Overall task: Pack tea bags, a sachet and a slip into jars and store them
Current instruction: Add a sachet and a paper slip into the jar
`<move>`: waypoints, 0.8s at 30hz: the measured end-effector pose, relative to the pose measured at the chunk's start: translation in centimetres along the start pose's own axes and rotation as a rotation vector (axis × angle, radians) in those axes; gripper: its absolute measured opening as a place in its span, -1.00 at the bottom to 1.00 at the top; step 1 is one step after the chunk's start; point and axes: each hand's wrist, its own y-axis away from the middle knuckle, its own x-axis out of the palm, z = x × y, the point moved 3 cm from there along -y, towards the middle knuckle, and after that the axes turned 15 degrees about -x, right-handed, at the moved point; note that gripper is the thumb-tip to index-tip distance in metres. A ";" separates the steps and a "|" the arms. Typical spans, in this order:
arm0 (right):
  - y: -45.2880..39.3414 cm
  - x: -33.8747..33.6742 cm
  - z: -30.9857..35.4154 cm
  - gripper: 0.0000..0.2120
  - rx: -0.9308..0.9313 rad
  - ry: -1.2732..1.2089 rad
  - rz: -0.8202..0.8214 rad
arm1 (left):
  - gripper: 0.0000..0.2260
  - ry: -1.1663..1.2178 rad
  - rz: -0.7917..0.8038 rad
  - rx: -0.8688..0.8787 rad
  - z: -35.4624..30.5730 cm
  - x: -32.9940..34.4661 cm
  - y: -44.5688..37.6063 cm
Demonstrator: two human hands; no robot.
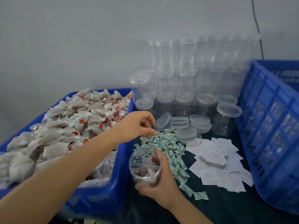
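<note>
So from the head cam, a clear open jar [145, 165] is being held down low near the middle, with the right hand [161, 183] wrapped around its lower side, fingers curled round the wall. A few tea bags can be seen inside the jar already, lying loose at the bottom. The left hand [135, 126] is reached across over the pile of green-and-white sachets [168, 147], and its thumb and fingertips are pinched on what looks like one sachet at the top edge of that pile, though the exact grip is a bit blurred. The sachets are spread on the dark table [226, 206], just right of the jar. Right next to them a fan of white paper slips [216, 165] is laid out, some overlapping. On the left a blue bin [103, 198] is heaped with tea bags [64, 126], lots of them with little red tags. Behind the sachets, loose clear lids [186, 135] are stacked and scattered, and behind those, rows of empty clear jars [186, 81] are stacked up against the grey wall [80, 38], some capped. A blue slatted crate [271, 126] is parked along the right edge, contents hard to make out.
</note>
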 end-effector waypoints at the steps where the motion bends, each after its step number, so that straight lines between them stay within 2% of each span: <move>1: 0.1 0.0 0.0 0.02 0.001 0.005 0.005 | -0.83 0.053 0.027 -0.022 0.1 -0.1 0.9; 6: 0.2 0.0 -0.1 0.00 -0.017 0.001 -0.001 | -0.89 0.188 0.095 -0.155 1.7 0.3 4.0; 9: 0.2 0.1 -0.4 0.00 -0.015 -0.014 -0.007 | -0.86 0.121 0.087 -0.235 2.7 0.7 4.6; 12: 0.1 0.1 -0.5 0.01 -0.012 -0.029 -0.004 | -0.81 -0.060 0.016 -0.292 3.2 1.8 4.8; 19: 0.1 0.0 -0.8 0.02 -0.017 -0.042 -0.017 | -0.83 -0.464 -0.105 -0.158 2.0 4.0 4.8; 24: -0.1 0.0 -0.6 0.00 -0.034 -0.046 -0.025 | -0.84 -0.598 -0.100 -0.107 1.6 4.4 4.7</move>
